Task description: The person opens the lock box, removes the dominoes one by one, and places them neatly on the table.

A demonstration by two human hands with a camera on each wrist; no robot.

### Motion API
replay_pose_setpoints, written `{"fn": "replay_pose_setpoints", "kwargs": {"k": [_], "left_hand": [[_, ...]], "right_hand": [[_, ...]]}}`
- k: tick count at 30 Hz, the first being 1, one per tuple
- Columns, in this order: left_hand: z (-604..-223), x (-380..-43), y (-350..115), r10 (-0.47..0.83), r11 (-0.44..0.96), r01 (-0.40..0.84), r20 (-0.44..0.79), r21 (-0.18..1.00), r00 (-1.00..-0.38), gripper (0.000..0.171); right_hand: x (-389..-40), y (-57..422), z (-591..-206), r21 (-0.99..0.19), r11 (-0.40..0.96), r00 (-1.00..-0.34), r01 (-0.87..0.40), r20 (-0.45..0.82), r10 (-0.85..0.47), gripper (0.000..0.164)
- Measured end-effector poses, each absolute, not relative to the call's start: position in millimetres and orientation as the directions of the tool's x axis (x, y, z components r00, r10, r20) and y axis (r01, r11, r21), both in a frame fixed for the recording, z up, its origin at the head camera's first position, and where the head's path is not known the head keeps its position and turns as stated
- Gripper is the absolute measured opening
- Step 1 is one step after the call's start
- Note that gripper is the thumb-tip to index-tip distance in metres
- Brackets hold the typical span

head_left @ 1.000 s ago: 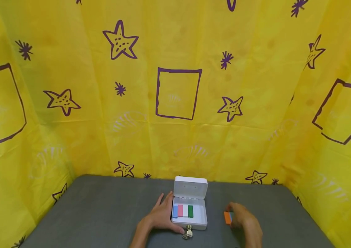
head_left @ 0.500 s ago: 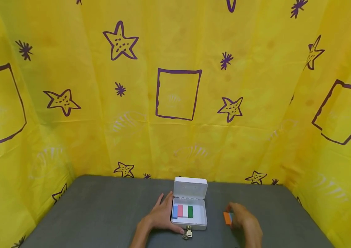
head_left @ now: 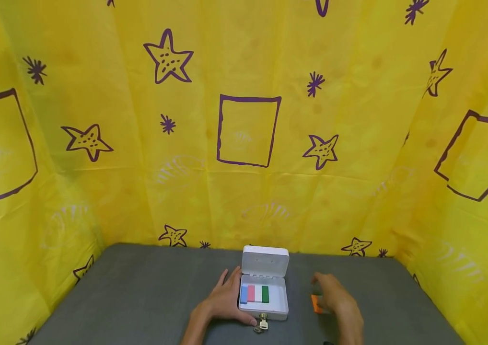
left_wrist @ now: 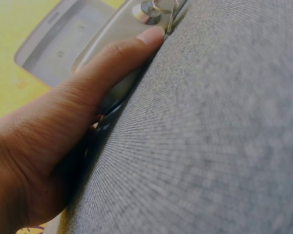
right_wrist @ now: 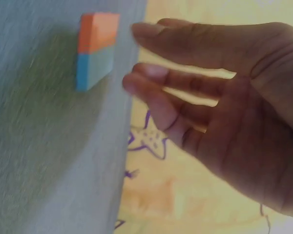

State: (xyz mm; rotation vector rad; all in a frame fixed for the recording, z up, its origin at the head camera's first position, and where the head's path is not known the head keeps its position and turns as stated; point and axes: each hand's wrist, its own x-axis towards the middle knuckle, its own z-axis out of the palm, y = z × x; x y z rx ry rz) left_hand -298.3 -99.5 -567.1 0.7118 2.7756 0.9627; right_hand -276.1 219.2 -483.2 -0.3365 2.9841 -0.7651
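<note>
- Curtain [head_left: 248, 201], yellow with purple stars, behind the grey table [head_left: 149, 287].
- White box [head_left: 277, 316] on the table, lid [head_left: 265, 261] raised.
- Left hand [head_left: 226, 298] against the box's left side, fingers straight, thumb along the front.
- Right hand [head_left: 334, 293] right of the box, thumb and fingers apart, near the orange block [right_wrist: 100, 33] and blue block [right_wrist: 93, 68], which touch on the table.
- Pale blue piece [head_left: 244, 294], pink piece [head_left: 250, 293], white piece [head_left: 258, 294], green piece [head_left: 265, 294], side by side in the box.
- Key [head_left: 263, 324] at the front lock.
</note>
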Motion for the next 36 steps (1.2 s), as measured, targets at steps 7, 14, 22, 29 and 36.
{"fn": "replay_pose_setpoints", "kwargs": {"k": [7, 14, 22, 29, 36], "left_hand": [[-569, -299, -99, 0.46, 0.684, 0.371, 0.023, 0.628, -0.888, 0.136], [-571, -301, -99, 0.457, 0.684, 0.37, 0.027, 0.629, -0.889, 0.136], [-568, -300, -99, 0.469, 0.673, 0.398, 0.057, 0.624, -0.881, 0.134], [-565, -299, -99, 0.482, 0.673, 0.422, 0.073, 0.608, -0.873, 0.132], [-567, -298, -99, 0.481, 0.678, 0.416, 0.062, 0.606, -0.875, 0.131]], "right_hand": [[-284, 196, -480, -0.547, 0.772, -0.944, -0.323, 0.126, -0.305, 0.03], [-287, 176, -479, -0.541, 0.749, -0.922, -0.382, 0.17, -0.348, 0.018], [-287, 152, -479, -0.492, 0.742, -0.886, -0.455, 0.169, -0.431, 0.013], [-286, 130, -485, -0.439, 0.737, -0.855, -0.514, 0.189, -0.483, 0.017], [-286, 118, -491, -0.439, 0.808, -0.905, -0.392, 0.027, -0.425, 0.016]]}}
